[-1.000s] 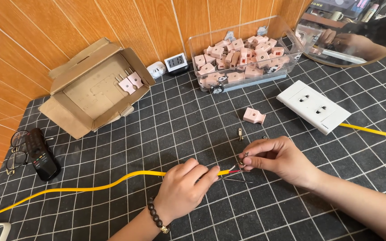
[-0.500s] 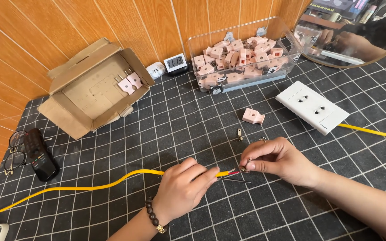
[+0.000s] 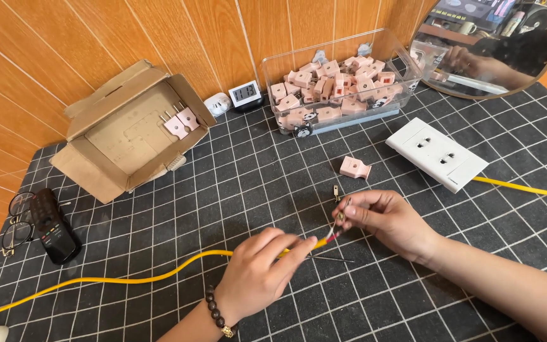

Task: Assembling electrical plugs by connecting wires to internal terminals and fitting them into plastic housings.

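My left hand [image 3: 262, 273] pinches the stripped end of a yellow cable [image 3: 128, 280] that trails off to the left across the black grid mat [image 3: 235, 183]. My right hand [image 3: 389, 220] holds a small brass plug pin [image 3: 342, 214] at the bare red wire end [image 3: 330, 236] of that cable. A second brass pin [image 3: 336, 192] lies on the mat just above my right fingers. A pink plug shell [image 3: 355, 168] rests a little farther back.
A clear bin [image 3: 406, 82] of pink plug parts stands at the back. An open cardboard box [image 3: 128, 136] holds pink plugs at the left. A white double socket [image 3: 438, 154] with another yellow cable [image 3: 527, 188], a remote [image 3: 55, 226], glasses [image 3: 17, 218], a small clock [image 3: 245, 95] and a mirror [image 3: 495, 44] lie around.
My right hand has lifted the brass pin slightly at the wire end. My left hand keeps its hold on the cable in the same place.
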